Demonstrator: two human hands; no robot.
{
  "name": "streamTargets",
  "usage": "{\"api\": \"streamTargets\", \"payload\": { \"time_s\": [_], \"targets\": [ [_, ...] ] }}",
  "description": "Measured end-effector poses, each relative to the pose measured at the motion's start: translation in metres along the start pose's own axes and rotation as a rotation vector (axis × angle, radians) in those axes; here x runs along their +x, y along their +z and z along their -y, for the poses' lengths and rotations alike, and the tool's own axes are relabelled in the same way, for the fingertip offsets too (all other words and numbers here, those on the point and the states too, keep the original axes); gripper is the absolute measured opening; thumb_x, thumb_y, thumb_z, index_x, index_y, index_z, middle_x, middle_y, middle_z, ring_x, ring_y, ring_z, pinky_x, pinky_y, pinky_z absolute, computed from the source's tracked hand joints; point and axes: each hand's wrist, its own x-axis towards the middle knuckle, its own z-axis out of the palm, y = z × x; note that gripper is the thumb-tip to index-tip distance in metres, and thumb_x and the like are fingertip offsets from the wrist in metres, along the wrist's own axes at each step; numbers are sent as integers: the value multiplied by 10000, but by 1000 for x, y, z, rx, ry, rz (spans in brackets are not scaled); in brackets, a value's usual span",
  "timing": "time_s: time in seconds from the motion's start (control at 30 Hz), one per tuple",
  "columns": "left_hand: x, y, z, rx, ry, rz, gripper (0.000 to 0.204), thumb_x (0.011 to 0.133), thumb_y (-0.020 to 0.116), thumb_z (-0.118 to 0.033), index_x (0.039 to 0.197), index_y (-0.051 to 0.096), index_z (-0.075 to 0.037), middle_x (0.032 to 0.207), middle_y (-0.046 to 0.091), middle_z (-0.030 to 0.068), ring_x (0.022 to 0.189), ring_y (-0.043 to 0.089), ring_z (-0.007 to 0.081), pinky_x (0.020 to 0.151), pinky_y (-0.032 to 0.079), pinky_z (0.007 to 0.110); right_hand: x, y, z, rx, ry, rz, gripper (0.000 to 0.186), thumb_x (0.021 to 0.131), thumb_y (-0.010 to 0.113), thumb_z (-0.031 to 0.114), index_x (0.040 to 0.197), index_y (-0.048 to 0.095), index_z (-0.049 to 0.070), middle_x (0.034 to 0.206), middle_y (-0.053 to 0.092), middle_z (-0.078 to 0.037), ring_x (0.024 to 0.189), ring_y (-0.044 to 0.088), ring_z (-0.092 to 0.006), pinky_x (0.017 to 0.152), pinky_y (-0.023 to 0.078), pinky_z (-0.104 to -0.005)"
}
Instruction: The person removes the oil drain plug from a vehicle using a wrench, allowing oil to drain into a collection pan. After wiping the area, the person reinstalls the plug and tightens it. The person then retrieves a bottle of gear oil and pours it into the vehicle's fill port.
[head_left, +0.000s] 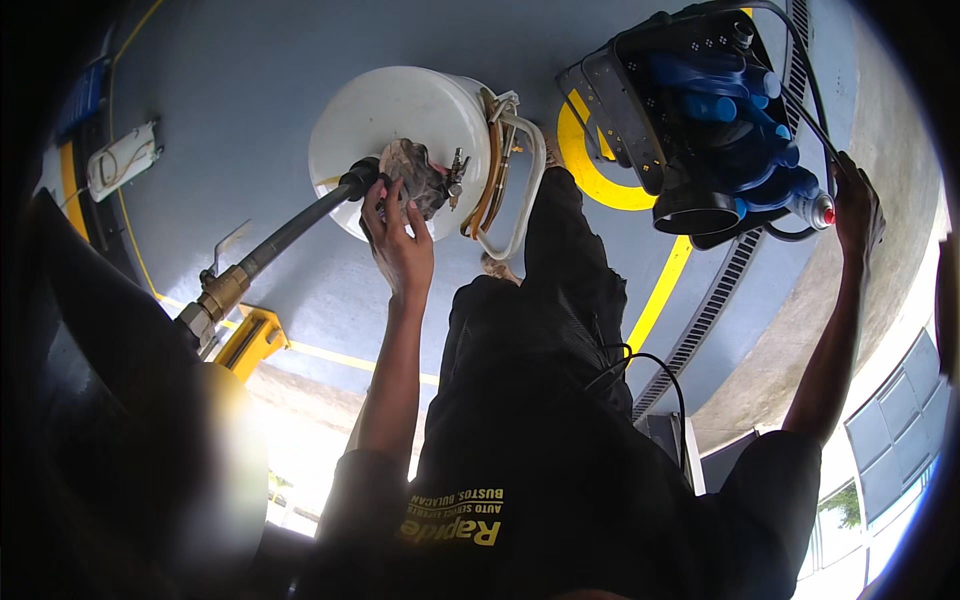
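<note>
The left hand [402, 240] is at the left, with its fingers bent. It touches the tip of a dark pipe [300, 225] and is right by a rag [408, 165]. I cannot tell if it grips. The rag lies over the top of a white drum [340, 130]. The pipe comes from the near left, where 1 brass valve [222, 295] sits on it. The right hand [860, 205] is far to the right, wrapped around the handle [824, 138] of a black bin [610, 100]. Blue bottles [755, 155] lie in the bin, and 1 has a red cap [829, 216].
</note>
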Motion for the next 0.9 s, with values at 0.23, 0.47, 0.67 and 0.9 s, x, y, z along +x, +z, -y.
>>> {"api": "streamTargets", "payload": {
  "time_s": [0.23,0.47,0.67,0.9],
  "targets": [
    [57,51,-33,148,38,54,427,969,611,-134,1379,525,-54,1375,484,176,1289,493,380,1015,491,508,112,75,-43,519,57,432,317,970,549,116,1255,679,75,1037,729,-188,992,705,-285,869,512,-388],
    [-1,72,-100,46,-593,-283,385,885,767,-287,1100,621,-3,995,647,121,862,649,254,782,556,380,63,-4,-87,755,267,116,450,979,650,410,1352,636,160,1313,647,-125,1236,610,-277,988,511,-413],
    [-46,46,-90,-627,-764,-285,522,869,776,-232,1257,603,71,1216,661,173,1038,654,273,930,529,379,-94,14,-64,950,218,-245,891,719,921,272,1451,444,93,1349,554,-156,1270,549,-312,1065,468,-399],
    [-238,-238,-59,-1428,-935,-134,532,863,690,-76,1361,523,11,1243,628,108,1096,624,206,942,513,350,-324,-139,20,1062,398,-750,792,771,892,198,1406,459,5,1395,501,-203,1258,535,-322,1050,490,-443]
  ]
}}
